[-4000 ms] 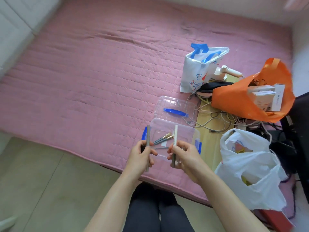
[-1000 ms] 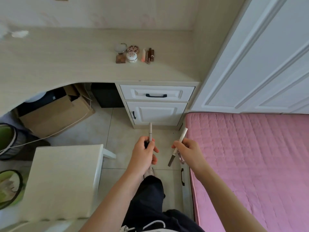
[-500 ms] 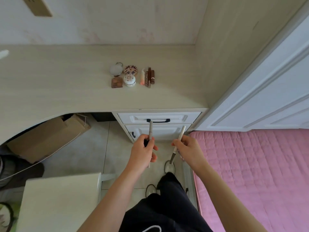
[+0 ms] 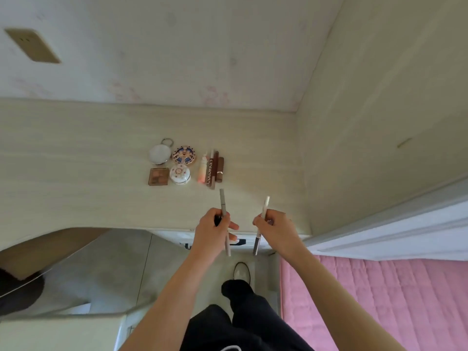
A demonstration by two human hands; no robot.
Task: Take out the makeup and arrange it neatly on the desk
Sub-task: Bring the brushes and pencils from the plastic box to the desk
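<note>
The desk fills the middle of the view, with the bed at lower right. Near the desk's back sits a tidy cluster: a mirror, two round compacts, a palette and a row of tubes. The left hand has its fingers curled round a grey pencil; the right hand pinches a pale pencil. Both pencils hover upright above the desk's front edge, just short of the tubes.

These pencils look light, stiff and smooth, likely to roll once laid flat; a mid-shaft grip suits them, and setting each down parallel against the tubes should keep it still.

Four seconds ago the same hands held the pencils over a clear box on the bed; half a second ago the desk sat farther off and the drawers showed in full
</note>
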